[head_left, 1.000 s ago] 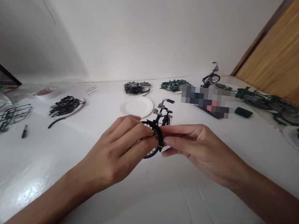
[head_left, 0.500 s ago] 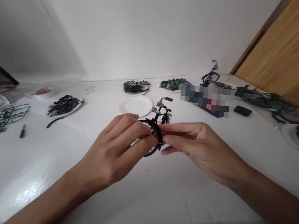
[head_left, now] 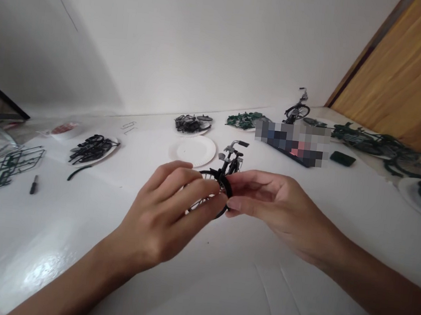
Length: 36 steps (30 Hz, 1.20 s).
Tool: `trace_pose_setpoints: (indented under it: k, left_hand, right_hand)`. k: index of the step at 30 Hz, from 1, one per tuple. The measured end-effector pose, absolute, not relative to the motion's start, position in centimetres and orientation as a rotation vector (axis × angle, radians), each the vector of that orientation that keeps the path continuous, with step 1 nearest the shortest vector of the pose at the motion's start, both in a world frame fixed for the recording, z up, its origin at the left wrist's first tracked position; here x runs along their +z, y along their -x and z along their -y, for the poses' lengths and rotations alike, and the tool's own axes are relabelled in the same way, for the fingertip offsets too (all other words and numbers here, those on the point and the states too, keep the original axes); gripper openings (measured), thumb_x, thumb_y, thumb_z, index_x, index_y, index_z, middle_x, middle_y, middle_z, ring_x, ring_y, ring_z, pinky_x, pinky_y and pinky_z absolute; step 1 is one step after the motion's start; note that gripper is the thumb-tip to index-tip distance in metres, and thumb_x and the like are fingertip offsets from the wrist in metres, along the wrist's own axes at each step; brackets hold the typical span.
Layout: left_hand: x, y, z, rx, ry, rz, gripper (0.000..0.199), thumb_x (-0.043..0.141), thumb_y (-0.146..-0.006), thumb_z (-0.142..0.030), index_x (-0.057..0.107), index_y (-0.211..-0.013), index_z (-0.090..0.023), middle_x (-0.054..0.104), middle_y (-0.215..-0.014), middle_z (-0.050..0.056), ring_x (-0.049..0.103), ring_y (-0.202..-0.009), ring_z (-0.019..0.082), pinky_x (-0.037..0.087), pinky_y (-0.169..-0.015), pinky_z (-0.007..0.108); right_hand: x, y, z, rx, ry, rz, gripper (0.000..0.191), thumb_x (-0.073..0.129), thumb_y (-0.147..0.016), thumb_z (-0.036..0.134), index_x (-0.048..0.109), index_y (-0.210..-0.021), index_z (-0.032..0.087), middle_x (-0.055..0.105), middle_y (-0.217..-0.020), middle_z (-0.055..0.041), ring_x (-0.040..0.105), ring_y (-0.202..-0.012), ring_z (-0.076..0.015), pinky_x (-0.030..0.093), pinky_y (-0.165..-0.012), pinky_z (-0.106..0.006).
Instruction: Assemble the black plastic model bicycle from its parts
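A small black model bicycle (head_left: pixel 225 165) with silver handlebar parts is held up between my hands, its front wheel towards me. My left hand (head_left: pixel 174 211) grips that wheel, with fingers reaching across the spokes and tyre. From the right, my right hand (head_left: pixel 273 201) pinches the black mudguard (head_left: pixel 226 186) at the wheel's edge. The fingers hide much of the wheel and the lower frame. Behind the bicycle lies a white paper plate (head_left: pixel 206 149).
Plates of black parts (head_left: pixel 93 149), grey-black parts (head_left: pixel 191 124) and green parts (head_left: pixel 246 120) stand farther back. A finished-looking bicycle model (head_left: pixel 297 109) is near the wall. At left lie green part frames (head_left: pixel 6 168), a small screwdriver-like tool (head_left: pixel 34 185) and a curved black strip (head_left: pixel 79 172).
The front wheel has turned slightly between my hands, and the bicycle has shifted a little to the right. My right fingertips have drawn closer around the mudguard. The view has moved slightly.
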<state>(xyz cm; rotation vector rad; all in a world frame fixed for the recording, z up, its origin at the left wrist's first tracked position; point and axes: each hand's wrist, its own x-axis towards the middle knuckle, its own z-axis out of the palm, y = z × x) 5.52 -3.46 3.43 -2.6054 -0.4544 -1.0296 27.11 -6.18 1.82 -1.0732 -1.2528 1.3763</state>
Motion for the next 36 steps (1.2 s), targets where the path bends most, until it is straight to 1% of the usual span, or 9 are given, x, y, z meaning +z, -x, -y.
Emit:
trace_pose_setpoints:
  k: [5, 9, 15, 19, 25, 30, 32, 34, 36]
  left_hand:
    - [3.1, -5.2, 2.9, -1.467, 2.72, 1.138, 0.023, 0.064, -0.09, -0.018, 0.057, -0.112, -0.018, 0.062, -0.111, 0.007, 0.059, -0.099, 0.019, 0.048, -0.085, 0.034]
    - [2.4, -5.3, 2.5, -1.372, 3.137, 1.443, 0.016, 0.058, -0.096, -0.031, 0.059, -0.111, -0.025, 0.067, -0.103, 0.0, 0.061, -0.092, 0.014, 0.049, -0.08, 0.028]
    - [1.1, -5.8, 2.7, -1.319, 3.134, 1.169, 0.018, 0.064, -0.093, -0.027, 0.057, -0.11, -0.023, 0.068, -0.097, -0.001, 0.061, -0.087, 0.013, 0.048, -0.078, 0.026]
    - [1.0, -5.9, 2.6, -1.259, 3.047, 0.989, 0.014, 0.061, -0.095, -0.023, 0.057, -0.108, -0.022, 0.066, -0.095, 0.001, 0.059, -0.087, 0.015, 0.047, -0.078, 0.03]
    - [1.0, -6.1, 2.6, -1.33, 3.09, 1.001, 0.013, 0.057, -0.096, -0.02, 0.056, -0.11, -0.019, 0.065, -0.101, 0.005, 0.061, -0.092, 0.017, 0.05, -0.081, 0.033]
    - [1.4, -5.5, 2.5, -1.366, 3.08, 1.0, 0.016, 0.054, -0.098, -0.019, 0.055, -0.113, -0.02, 0.067, -0.103, 0.006, 0.064, -0.095, 0.018, 0.054, -0.082, 0.032]
    - [1.6, -5.1, 2.4, -1.389, 3.057, 1.011, 0.018, 0.054, -0.097, -0.019, 0.055, -0.115, -0.02, 0.067, -0.104, 0.007, 0.065, -0.096, 0.018, 0.054, -0.081, 0.031]
    - [1.7, -4.9, 2.2, -1.404, 3.038, 1.022, 0.018, 0.054, -0.097, -0.019, 0.055, -0.115, -0.02, 0.067, -0.104, 0.006, 0.065, -0.095, 0.018, 0.055, -0.08, 0.03]
    - [1.7, -4.8, 2.1, -1.412, 3.023, 1.037, 0.018, 0.055, -0.097, -0.019, 0.055, -0.114, -0.021, 0.067, -0.104, 0.005, 0.065, -0.094, 0.017, 0.055, -0.08, 0.029]
  right_hand:
    - [2.3, -27.0, 6.0, 1.203, 1.109, 1.322, 0.027, 0.079, -0.077, 0.027, 0.073, -0.103, 0.021, 0.076, -0.099, -0.0043, 0.075, -0.083, -0.0192, 0.064, -0.078, -0.033]
    - [2.2, -27.0, 6.1, 0.878, 1.147, 1.5, 0.022, 0.076, -0.081, 0.022, 0.073, -0.103, 0.024, 0.076, -0.098, -0.0019, 0.073, -0.088, -0.018, 0.063, -0.078, -0.029]
    - [1.1, -27.4, 6.2, 0.249, 0.946, 1.808, 0.026, 0.072, -0.084, 0.011, 0.07, -0.104, 0.027, 0.073, -0.097, 0.0018, 0.069, -0.086, -0.0137, 0.058, -0.078, -0.025]
    - [0.7, -27.7, 5.9, 0.217, 0.889, 1.879, 0.024, 0.07, -0.085, 0.008, 0.067, -0.101, 0.025, 0.07, -0.095, 0.0009, 0.066, -0.084, -0.0138, 0.055, -0.076, -0.026]
    - [0.9, -27.5, 5.9, 0.183, 0.958, 1.916, 0.02, 0.066, -0.086, 0.007, 0.061, -0.095, 0.025, 0.068, -0.091, 0.0003, 0.065, -0.081, -0.0153, 0.053, -0.072, -0.028]
    - [1.9, -28.2, 5.5, -0.005, 1.003, 1.81, 0.018, 0.07, -0.085, 0.015, 0.057, -0.093, 0.027, 0.063, -0.094, -0.0031, 0.063, -0.092, -0.0209, 0.052, -0.081, -0.036]
    - [2.2, -28.7, 5.0, -0.115, 1.068, 1.68, 0.028, 0.075, -0.081, 0.02, 0.054, -0.097, 0.027, 0.059, -0.101, -0.0058, 0.059, -0.103, -0.0248, 0.05, -0.09, -0.041]
    - [2.4, -29.2, 4.5, -0.182, 1.125, 1.599, 0.039, 0.08, -0.077, 0.024, 0.051, -0.103, 0.026, 0.054, -0.117, -0.0103, 0.053, -0.117, -0.0288, 0.046, -0.099, -0.045]
    - [2.5, -29.7, 4.1, -0.137, 1.14, 1.59, 0.048, 0.08, -0.077, 0.026, 0.049, -0.114, 0.025, 0.051, -0.128, -0.0125, 0.05, -0.125, -0.0293, 0.043, -0.104, -0.046]
